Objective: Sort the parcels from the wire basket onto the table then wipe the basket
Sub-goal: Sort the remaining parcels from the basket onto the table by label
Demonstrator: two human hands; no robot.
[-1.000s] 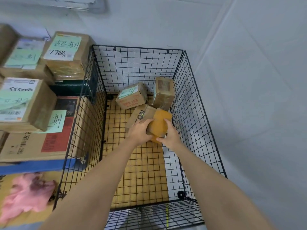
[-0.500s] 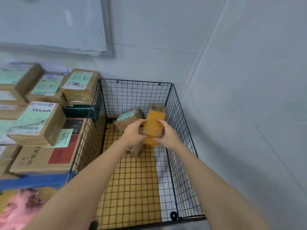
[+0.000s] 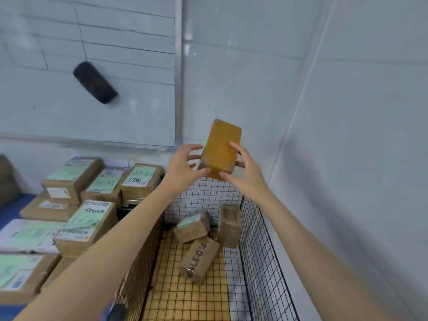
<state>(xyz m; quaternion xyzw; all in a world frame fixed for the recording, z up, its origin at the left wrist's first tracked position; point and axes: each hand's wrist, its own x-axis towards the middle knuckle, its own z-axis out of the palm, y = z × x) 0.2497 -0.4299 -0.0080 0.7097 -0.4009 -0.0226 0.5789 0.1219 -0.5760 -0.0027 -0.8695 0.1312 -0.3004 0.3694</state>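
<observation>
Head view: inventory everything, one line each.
table: 1, blue, left
labelled parcels: at least seven, brown, green-white labels, stacked on the table
wire basket: 1, black, right of the table
brown parcels: 3, brown, far end of the basket floor
orange parcel: 1, orange-yellow, held above the basket
whiteboard: 1, white, wall upper left
eraser: 1, black, on the whiteboard
left hand: 1, holds the orange parcel's left side
right hand: 1, holds its right side

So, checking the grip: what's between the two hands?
The yellow parcel, pinched between the left hand and the right hand, in the head view.
</observation>
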